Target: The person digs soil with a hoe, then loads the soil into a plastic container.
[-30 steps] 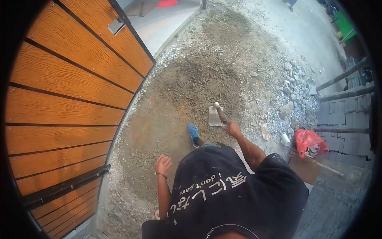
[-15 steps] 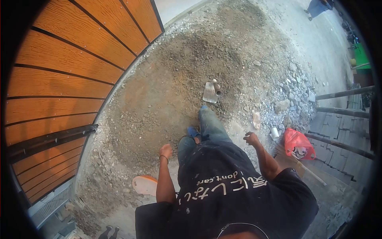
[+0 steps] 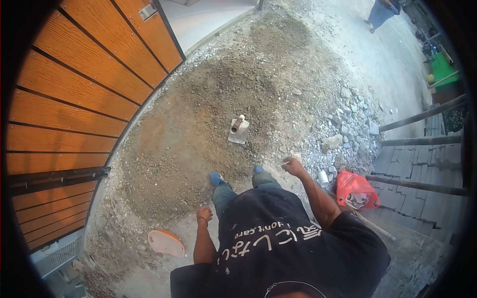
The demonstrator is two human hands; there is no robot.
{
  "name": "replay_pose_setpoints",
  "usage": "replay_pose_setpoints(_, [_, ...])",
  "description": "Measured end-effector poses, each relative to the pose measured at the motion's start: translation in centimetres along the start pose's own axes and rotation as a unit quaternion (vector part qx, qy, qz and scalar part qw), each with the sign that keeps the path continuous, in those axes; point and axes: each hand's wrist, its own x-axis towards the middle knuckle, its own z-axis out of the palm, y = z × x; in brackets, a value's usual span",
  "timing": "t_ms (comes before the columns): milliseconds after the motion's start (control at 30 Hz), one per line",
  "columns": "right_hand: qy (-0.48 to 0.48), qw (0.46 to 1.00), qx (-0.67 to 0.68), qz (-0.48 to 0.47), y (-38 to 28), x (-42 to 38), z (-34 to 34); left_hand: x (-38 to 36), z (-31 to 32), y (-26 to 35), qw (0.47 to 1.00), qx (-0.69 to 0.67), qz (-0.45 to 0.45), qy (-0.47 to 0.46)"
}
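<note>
A hoe head [image 3: 239, 135] with a flat metal blade and a hollow socket lies on the loose soil ahead of my feet; no long handle shows on it. My left hand [image 3: 204, 214] hangs beside my left thigh with its fingers curled in, and nothing shows in it. Over the pale ground on the other side, my right hand [image 3: 293, 167] is held out, fingers loosely bent and apart, holding nothing visible. Neither hand touches the hoe head. Blue shoes [image 3: 216, 178] stand on the soil. Near my left forearm is a shallow orange-rimmed plastic piece [image 3: 166, 243].
Orange wood-look panels [image 3: 64, 111] border the left. Broken stones [image 3: 350, 121] are heaped at right, near a white cylindrical container [image 3: 323, 179], a red plastic bag [image 3: 357, 184] and a stick [image 3: 377, 227]. Metal bars [image 3: 422, 141] stand beyond. Another person [image 3: 382, 15] is at the upper right.
My foot has moved back from the hoe head, which now lies turned differently, its socket lying over the blade. My right hand has opened slightly. The whole view has shifted with my head.
</note>
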Motion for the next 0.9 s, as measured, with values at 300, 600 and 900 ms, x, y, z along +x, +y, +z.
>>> replay_pose_setpoints(300, [-0.043, 0.983, -0.028, 0.178, 10.4, -1.6, -11.0, -7.7, 10.9, -1.0, 0.928, 0.152, 0.25, 0.232])
replay_pose_setpoints(600, [-0.127, 0.981, -0.032, 0.146, 11.4, -6.6, -8.2, -12.7, 6.7, -4.2, 0.923, 0.321, 0.177, 0.117])
replay_pose_setpoints(900, [-0.525, 0.78, 0.231, 0.252, 0.0, -19.5, -12.7, -26.6, 8.7, -7.0, 0.88, 0.226, 0.38, -0.171])
